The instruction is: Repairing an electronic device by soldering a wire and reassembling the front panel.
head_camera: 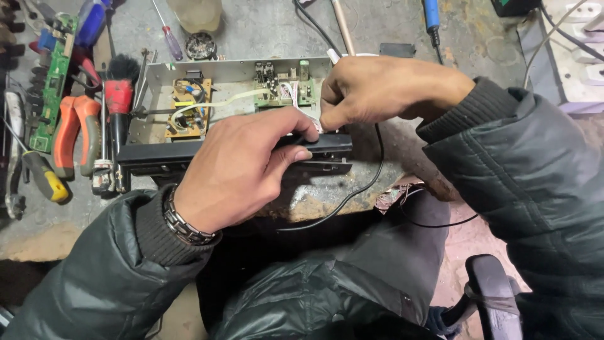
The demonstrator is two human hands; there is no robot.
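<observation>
While orange-handled pliers (74, 135) and a red brush (118, 101) crowd the bench, left hand (242, 170) clamps the open metal chassis's black front panel (189, 154), right hand (384, 88) pinching white ribbon wires (290, 94).

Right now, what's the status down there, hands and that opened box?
Left hand grips the black front panel. Right hand pinches white wires by the green circuit board. Black cable trails over the bench edge.

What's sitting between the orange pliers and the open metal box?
In the head view, a brush with a red handle stands between the orange pliers and the open metal box, black bristles pointing away from the person.
</observation>
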